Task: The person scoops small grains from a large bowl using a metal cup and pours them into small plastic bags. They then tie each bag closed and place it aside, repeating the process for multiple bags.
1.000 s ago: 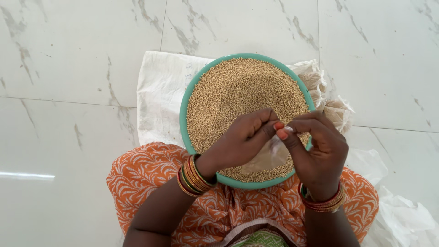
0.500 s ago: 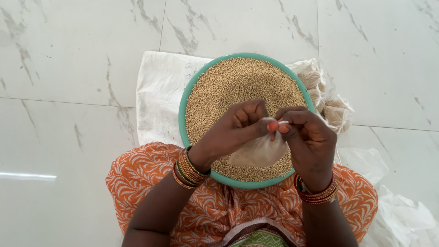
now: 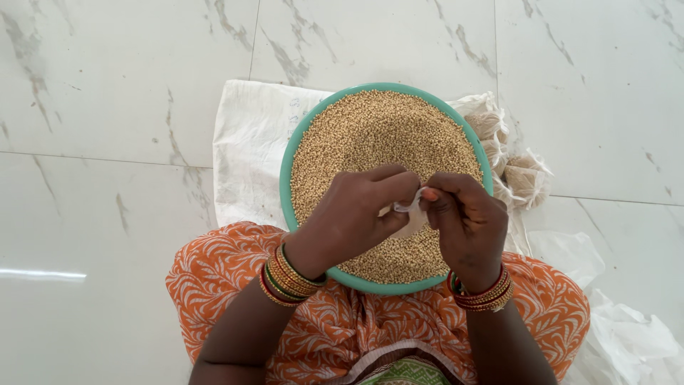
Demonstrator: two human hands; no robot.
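Your left hand (image 3: pixel 360 214) and right hand (image 3: pixel 463 224) cover most of the small clear bag (image 3: pixel 412 212) (contents unreadable) and part of the grain (image 3: pixel 377 135). Bottom edge crops your forearms; white sack (image 3: pixel 249 150) runs under the bowl (image 3: pixel 288 160).

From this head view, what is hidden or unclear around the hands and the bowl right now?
- Small clear plastic bag: head view, mostly covered by the left hand and right hand; its contents cannot be told.
- Round green bowl of tan grain: near rim partly hidden by both wrists.
- Filled little packets right of the bowl: too small to count.
- Crumpled white plastic: cut off by the right edge.
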